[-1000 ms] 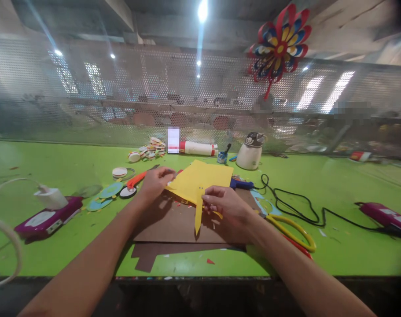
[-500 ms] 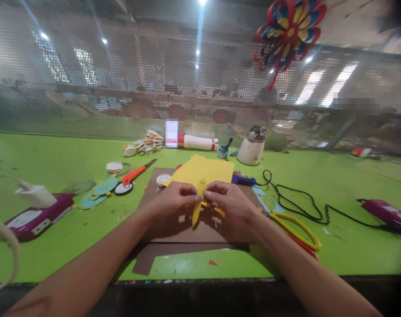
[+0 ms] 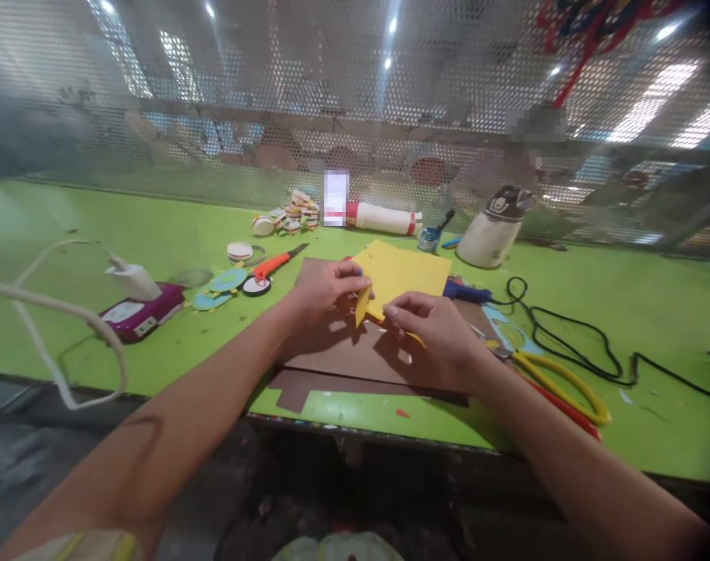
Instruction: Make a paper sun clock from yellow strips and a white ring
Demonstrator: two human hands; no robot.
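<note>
Looking at the left hand, we see its grip closed on the small yellow strip, pinched by the far end between thumb and finger. The strip is over the middle of the brown board. It lies on the near right side of that grip; its long axis runs far to near, with the free near end slanting slightly left. We read its narrow, folded look as a sign that it is bent or turned partly edge-on.

The right hand is just right of the strip, its fingertips drawn together and apart from it. Shadow and blur hide what lies between those fingertips, so we cannot tell whether that grip holds anything. The left hand is therefore the nearer one, and the short gap from the strip across to the right fingertips is the relation that matters most to us.

Beyond both hands is the yellow sheet, its near corner close to the strip; we cannot judge whether they touch. The green surface carries it all.
</note>
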